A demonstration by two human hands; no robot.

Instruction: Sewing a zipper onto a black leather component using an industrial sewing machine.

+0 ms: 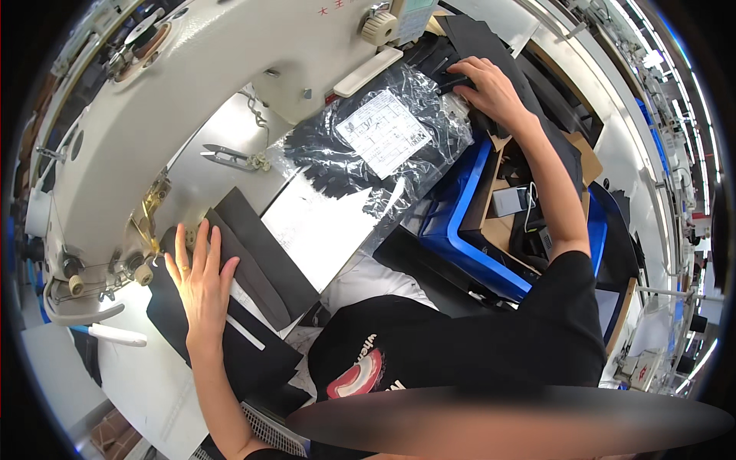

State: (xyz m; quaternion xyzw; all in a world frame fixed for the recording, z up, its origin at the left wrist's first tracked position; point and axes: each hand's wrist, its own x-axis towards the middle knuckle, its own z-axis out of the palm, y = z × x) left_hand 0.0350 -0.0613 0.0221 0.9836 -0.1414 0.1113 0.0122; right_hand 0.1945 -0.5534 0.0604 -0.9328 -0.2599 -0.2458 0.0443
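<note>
My left hand [201,276] lies open, fingers spread, on dark fabric panels [253,280] beside the sewing machine's needle area [149,215]. A narrow white strip [249,331] lies among the panels. My right hand [491,96] reaches to the upper right, its curled fingers on black pieces [441,65] at the far end of a clear plastic bag [322,146] with a white paper label [383,134]. Metal thread snips [228,156] lie on the machine bed between my hands.
The white sewing machine [130,115] spans the left and top. A blue bin [506,280] holding a cardboard box and small items stands at the right. More black sheets [479,42] lie behind my right hand. A white-handled lever [115,333] sticks out at lower left.
</note>
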